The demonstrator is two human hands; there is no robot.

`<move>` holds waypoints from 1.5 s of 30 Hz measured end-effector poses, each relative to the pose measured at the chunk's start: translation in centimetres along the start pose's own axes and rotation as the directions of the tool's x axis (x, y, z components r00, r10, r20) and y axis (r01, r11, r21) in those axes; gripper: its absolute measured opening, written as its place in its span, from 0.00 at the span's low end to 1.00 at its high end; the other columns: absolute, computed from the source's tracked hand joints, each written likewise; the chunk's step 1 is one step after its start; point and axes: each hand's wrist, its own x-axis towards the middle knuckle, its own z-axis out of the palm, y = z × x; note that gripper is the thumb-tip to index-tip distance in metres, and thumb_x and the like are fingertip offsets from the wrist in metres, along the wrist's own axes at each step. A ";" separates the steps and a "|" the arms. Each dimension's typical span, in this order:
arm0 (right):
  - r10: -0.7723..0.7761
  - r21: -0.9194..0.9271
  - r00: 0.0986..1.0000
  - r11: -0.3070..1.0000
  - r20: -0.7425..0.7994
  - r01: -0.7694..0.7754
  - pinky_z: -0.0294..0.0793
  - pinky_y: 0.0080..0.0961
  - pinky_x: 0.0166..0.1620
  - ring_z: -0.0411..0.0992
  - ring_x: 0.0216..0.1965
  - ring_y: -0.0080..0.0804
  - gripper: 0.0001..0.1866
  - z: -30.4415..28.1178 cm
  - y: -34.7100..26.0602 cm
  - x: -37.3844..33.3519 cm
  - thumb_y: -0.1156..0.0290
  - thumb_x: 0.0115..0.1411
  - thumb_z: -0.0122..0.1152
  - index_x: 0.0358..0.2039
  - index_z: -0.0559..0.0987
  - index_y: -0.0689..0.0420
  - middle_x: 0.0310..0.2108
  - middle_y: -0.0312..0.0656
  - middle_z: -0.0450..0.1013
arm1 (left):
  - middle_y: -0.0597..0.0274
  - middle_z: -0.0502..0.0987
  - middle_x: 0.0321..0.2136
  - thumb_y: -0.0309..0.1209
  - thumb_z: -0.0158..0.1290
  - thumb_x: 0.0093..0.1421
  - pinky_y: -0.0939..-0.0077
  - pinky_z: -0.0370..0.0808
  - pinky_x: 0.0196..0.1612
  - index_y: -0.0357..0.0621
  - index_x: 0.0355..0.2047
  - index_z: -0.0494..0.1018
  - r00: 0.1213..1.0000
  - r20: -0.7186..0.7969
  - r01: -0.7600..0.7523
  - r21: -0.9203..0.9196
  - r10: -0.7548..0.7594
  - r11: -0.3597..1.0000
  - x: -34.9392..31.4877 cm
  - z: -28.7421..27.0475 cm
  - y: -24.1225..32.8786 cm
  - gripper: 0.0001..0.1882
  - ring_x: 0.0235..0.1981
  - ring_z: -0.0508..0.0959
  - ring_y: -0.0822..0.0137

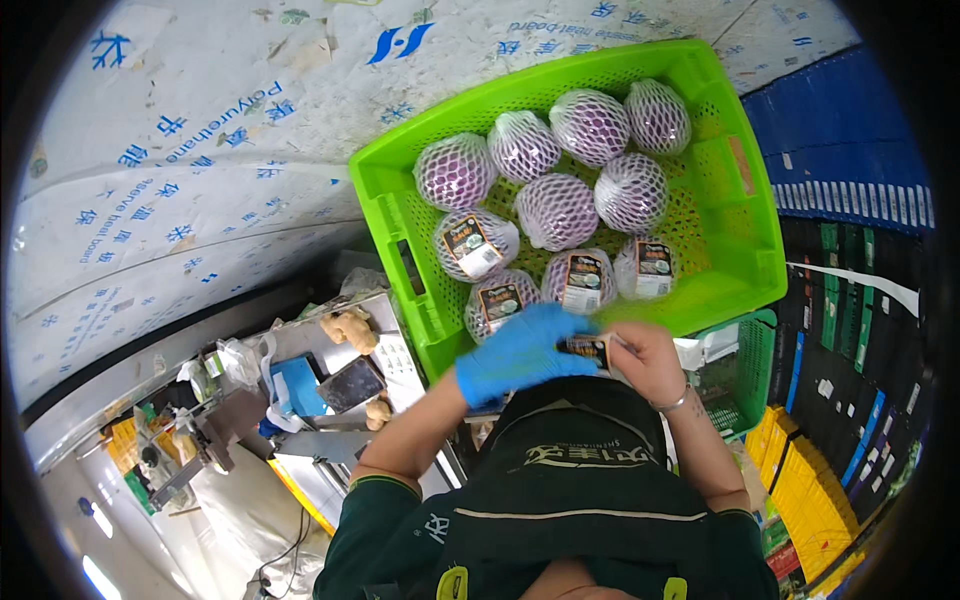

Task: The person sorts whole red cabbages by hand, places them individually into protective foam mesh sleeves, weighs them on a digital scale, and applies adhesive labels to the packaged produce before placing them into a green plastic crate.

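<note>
My left hand, in a blue glove, bends inward in front of my apron, its fingers closed at the left end of a small black printed label. The bare right hand, with a bracelet at the wrist, pinches that label's right end between thumb and fingers. Just beyond both hands stands a bright green plastic crate. In it sit several round purple heads, apparently red cabbages, each in a white foam net. Four-sided black labels show on the nearer ones, such as the cabbage closest to my hands.
Left of the crate, a counter holds pieces of ginger, a dark flat slab and a blue item. A darker green basket stands right of my right hand. Yellow crates and stacked dark crates line the right side.
</note>
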 end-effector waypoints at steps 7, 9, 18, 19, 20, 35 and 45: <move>0.137 0.391 0.985 0.905 0.107 -0.168 0.73 0.20 0.44 0.76 0.39 0.23 0.10 -1.7 3.2 -2.2 0.73 0.56 0.64 0.37 0.82 0.64 0.34 0.41 0.80 | 0.54 0.78 0.30 0.35 0.60 0.55 0.65 0.73 0.40 0.38 0.35 0.76 0.578 -0.742 0.412 -0.095 -0.341 0.906 2.5 -12.4 -12.4 0.13 0.32 0.78 0.59; -0.212 0.280 0.958 0.948 0.194 0.153 0.74 0.26 0.42 0.77 0.35 0.32 0.10 -1.8 0.2 -0.8 0.79 0.49 0.65 0.35 0.82 0.59 0.34 0.40 0.78 | 0.51 0.78 0.36 0.34 0.60 0.55 0.61 0.72 0.43 0.38 0.41 0.75 0.525 -0.842 0.499 0.188 -0.122 0.846 3.9 -12.5 -16.8 0.16 0.38 0.77 0.53; -0.442 -0.576 0.886 0.691 0.142 0.437 0.72 0.31 0.32 0.73 0.31 0.44 0.14 -1.7 -5.6 0.7 0.82 0.42 0.63 0.32 0.76 0.55 0.29 0.41 0.70 | 0.46 0.69 0.56 0.32 0.63 0.51 0.65 0.65 0.60 0.40 0.60 0.64 0.737 -0.674 0.364 0.470 0.060 0.804 6.0 -11.2 -18.6 0.36 0.56 0.70 0.53; -0.443 -0.589 0.889 0.689 0.120 0.423 0.72 0.32 0.33 0.72 0.31 0.45 0.13 -1.7 -5.6 0.6 0.82 0.41 0.63 0.30 0.77 0.57 0.28 0.43 0.70 | 0.46 0.68 0.57 0.35 0.64 0.50 0.64 0.65 0.60 0.40 0.60 0.63 0.783 -0.620 0.304 0.314 -0.048 0.900 6.4 -10.8 -16.6 0.38 0.58 0.68 0.53; -0.462 -0.578 0.887 0.721 0.009 0.382 0.69 0.33 0.31 0.70 0.29 0.44 0.10 -1.7 -5.3 0.3 0.79 0.42 0.65 0.27 0.75 0.57 0.26 0.42 0.68 | 0.45 0.67 0.58 0.37 0.65 0.49 0.64 0.64 0.61 0.41 0.60 0.63 0.837 -0.528 0.254 0.140 -0.145 0.957 6.1 -10.4 -13.2 0.39 0.59 0.67 0.53; -0.072 -0.349 0.990 0.937 -0.123 0.025 0.70 0.35 0.29 0.72 0.24 0.42 0.10 -0.4 0.6 -1.1 0.64 0.59 0.57 0.29 0.77 0.58 0.22 0.48 0.72 | 0.68 0.75 0.26 0.29 0.60 0.56 0.79 0.71 0.34 0.41 0.37 0.77 0.907 -0.369 0.046 -0.395 -0.204 0.918 -0.6 1.6 -1.9 0.09 0.29 0.71 0.77; -0.441 -0.110 0.897 0.892 -0.002 0.438 0.72 0.26 0.35 0.73 0.32 0.38 0.11 -2.5 0.7 -4.0 0.76 0.47 0.65 0.34 0.79 0.52 0.33 0.39 0.72 | 0.48 0.75 0.46 0.30 0.60 0.54 0.59 0.70 0.52 0.37 0.52 0.70 0.498 -0.806 0.087 0.414 0.320 0.906 12.9 -1.5 -10.4 0.25 0.46 0.74 0.48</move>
